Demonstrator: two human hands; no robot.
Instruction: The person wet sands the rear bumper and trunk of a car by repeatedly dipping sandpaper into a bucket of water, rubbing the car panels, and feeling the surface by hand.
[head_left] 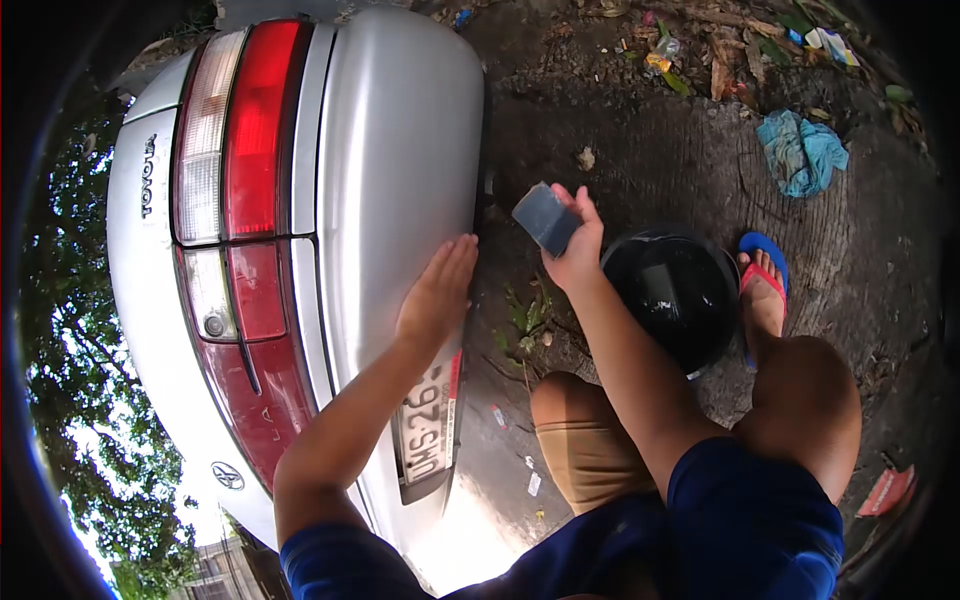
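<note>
My left hand lies flat, fingers stretched out, against the silver bumper of a car, just above its licence plate. In my right hand is a dark grey rectangular piece of sandpaper, held between thumb and fingers, away from the car. Below that hand and partly behind my forearm stands a round black bucket, with bright reflections on the dark surface inside it. The red and clear tail light runs along the car beside the bumper.
A crumpled blue cloth lies on the rough concrete ground. My foot in a blue flip-flop is beside the bucket. Leaves and litter are scattered along the far edge, and a red wrapper lies at right.
</note>
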